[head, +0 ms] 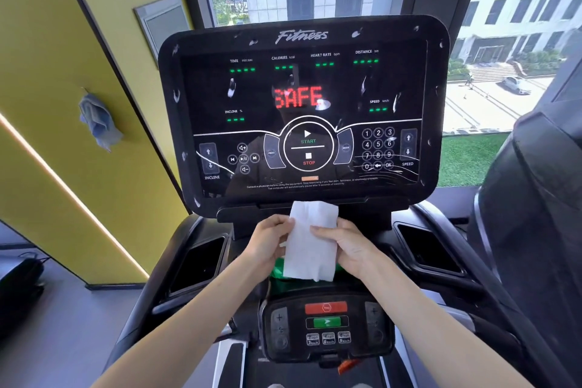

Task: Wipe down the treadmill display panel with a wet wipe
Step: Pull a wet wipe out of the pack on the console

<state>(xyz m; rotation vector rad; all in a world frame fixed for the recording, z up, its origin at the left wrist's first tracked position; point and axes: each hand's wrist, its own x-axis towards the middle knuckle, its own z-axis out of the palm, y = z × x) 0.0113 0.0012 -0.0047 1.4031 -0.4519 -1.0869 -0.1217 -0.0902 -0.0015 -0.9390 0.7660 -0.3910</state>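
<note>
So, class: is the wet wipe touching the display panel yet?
No: both hands, left hand and right hand, hold the wet wipe below the display panel.

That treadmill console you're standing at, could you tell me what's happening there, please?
A person stands at the treadmill holding a white wet wipe in both hands, the left hand and right hand gripping its two sides just below the display panel. The wipe is not on the panel yet. The panel is lit, reads SAFE, and shows white smears and streaks across its surface.
</note>
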